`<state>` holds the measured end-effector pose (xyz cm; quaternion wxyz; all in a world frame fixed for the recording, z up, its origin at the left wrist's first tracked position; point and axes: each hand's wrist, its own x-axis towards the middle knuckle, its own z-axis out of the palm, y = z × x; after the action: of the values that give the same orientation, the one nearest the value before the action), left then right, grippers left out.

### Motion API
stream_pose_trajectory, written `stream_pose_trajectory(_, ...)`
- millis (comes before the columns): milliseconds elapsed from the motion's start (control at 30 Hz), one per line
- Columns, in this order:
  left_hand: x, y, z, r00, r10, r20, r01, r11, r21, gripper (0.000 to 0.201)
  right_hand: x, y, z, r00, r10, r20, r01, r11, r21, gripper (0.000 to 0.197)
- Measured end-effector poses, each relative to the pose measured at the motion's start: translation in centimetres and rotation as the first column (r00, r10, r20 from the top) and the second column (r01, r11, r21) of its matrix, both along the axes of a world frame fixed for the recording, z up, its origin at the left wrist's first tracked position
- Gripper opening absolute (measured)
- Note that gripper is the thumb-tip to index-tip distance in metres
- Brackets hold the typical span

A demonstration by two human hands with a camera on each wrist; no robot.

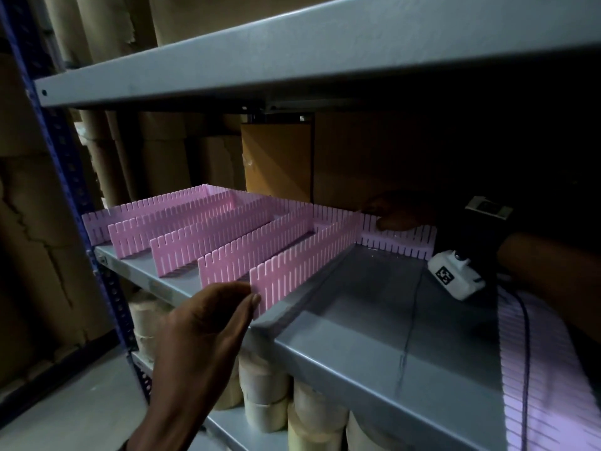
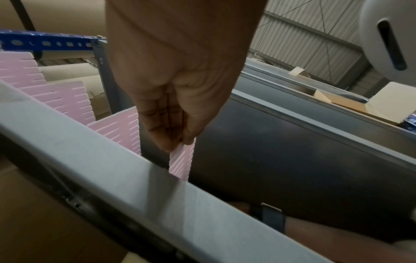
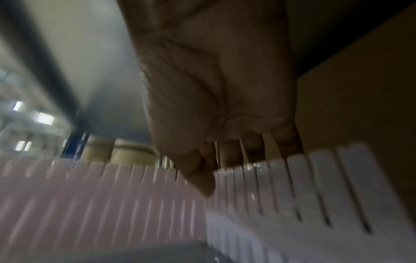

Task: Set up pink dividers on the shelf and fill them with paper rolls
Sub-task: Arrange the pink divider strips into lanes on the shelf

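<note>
Several pink slotted dividers (image 1: 195,236) stand in parallel rows on the grey shelf (image 1: 390,320). My left hand (image 1: 252,297) pinches the front end of the nearest divider (image 1: 302,265) at the shelf's front edge; the left wrist view shows thumb and fingers of the left hand (image 2: 180,142) closed on that divider's end (image 2: 183,160). Deep in the shelf, my right hand (image 1: 387,219) grips the back cross divider (image 1: 400,242), and the right wrist view shows the right hand (image 3: 216,165) with its thumb in front of the cross divider (image 3: 303,186) and fingers behind. Paper rolls (image 1: 263,395) stand on the shelf below.
An upper shelf (image 1: 292,50) hangs close overhead. A blue perforated upright (image 1: 65,164) frames the left side. Cardboard boxes (image 1: 276,157) sit behind the dividers. A stack of spare pink dividers (image 1: 536,369) lies at the right under my forearm. Bare shelf lies right of the nearest divider.
</note>
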<state>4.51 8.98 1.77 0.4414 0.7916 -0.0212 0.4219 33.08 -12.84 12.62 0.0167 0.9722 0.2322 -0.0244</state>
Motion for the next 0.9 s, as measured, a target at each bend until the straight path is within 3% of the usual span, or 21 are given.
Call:
stream_pose_trajectory(133, 0.1, 0.0, -1.1, 0.999, -0.009, 0.037, 0.007, 0.999, 0.036, 0.016, -1.0, 0.4, 0.7, 0.999, -0.030, -0.031, 0.025, 0.989, -0.145, 0.052)
stream_pose_trajectory(367, 0.1, 0.1, -2.7, 1.000, 0.010, 0.027, -0.013, 0.992, 0.126, 0.020, -0.7, 0.4, 0.0, 1.000, 0.008, 0.028, -0.007, 0.998, -0.067, 0.065)
stream_pose_trajectory(467, 0.0, 0.3, -2.9, 1.000, -0.005, -0.019, 0.007, 0.993, 0.121, 0.009, -0.6, 0.5, -0.6, 0.999, -0.004, 0.046, 0.008, 0.996, -0.090, 0.068)
stream_pose_trajectory(567, -0.1, 0.8, -3.4, 0.998, -0.053, -0.042, 0.059, 0.985, 0.162, 0.019, -0.3, 0.6, -0.9, 0.999, -0.013, 0.049, 0.019, 0.993, -0.117, 0.072)
stream_pose_trajectory(900, 0.4, 1.0, -4.5, 0.996, -0.091, 0.003, 0.090, 0.985, 0.150, 0.003, 0.0, 0.9, -1.1, 0.998, -0.014, 0.061, 0.024, 0.986, -0.166, 0.071)
